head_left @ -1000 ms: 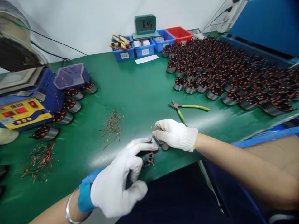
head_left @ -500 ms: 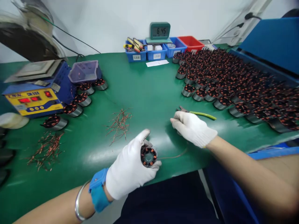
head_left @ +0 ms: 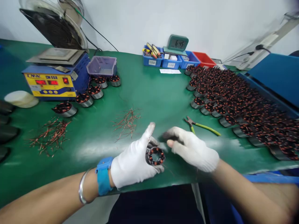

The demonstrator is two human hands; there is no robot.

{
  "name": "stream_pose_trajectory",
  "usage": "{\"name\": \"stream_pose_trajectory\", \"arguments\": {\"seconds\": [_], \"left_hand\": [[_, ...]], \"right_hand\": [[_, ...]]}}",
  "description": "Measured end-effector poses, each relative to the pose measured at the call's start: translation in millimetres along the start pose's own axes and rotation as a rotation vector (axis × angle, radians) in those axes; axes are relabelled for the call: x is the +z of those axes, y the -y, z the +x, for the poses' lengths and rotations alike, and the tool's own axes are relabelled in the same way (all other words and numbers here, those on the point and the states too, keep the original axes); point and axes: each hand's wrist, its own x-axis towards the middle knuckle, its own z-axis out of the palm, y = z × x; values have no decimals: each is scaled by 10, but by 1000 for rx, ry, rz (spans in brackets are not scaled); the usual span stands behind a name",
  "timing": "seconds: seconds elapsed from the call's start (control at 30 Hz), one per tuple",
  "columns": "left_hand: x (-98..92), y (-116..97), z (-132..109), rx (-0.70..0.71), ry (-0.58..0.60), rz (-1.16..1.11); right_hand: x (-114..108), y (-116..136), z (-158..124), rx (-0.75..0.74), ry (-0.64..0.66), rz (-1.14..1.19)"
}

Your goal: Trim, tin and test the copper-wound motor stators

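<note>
My left hand, in a white glove with a blue wrist strap, is closed around a round motor stator wound with copper wire, held just above the green mat near its front edge. My right hand, also gloved, sits right beside the stator with thumb and forefinger pinched together toward it; what they pinch is too small and blurred to name. Green-handled cutters lie on the mat just behind my right hand.
A large batch of stators covers the right side. Cut copper wire scraps and a second pile of scraps lie left of centre. A blue and yellow solder station with several stators stands left; blue bins and a clock stand at the back.
My left hand lifted the stator off the mat and turned its face up. My right hand moved out toward the cutters, then came back beside the stator. The view has tilted upward.
</note>
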Motion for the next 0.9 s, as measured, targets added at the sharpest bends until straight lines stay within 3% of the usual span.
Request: {"name": "stream_pose_trajectory", "arguments": {"seconds": [0.1, 0.3, 0.67, 0.9], "left_hand": [[14, 18, 6, 21, -5, -54], [42, 29, 22, 79, 0, -67], [-23, -19, 58, 92, 79, 51], [-52, -5, 53, 131, 133, 112]], "right_hand": [[86, 88, -28, -91, 57, 174], [171, 152, -7, 56, 42, 208], [185, 78, -9, 136, 11, 296], [30, -52, -17, 36, 0, -293]]}}
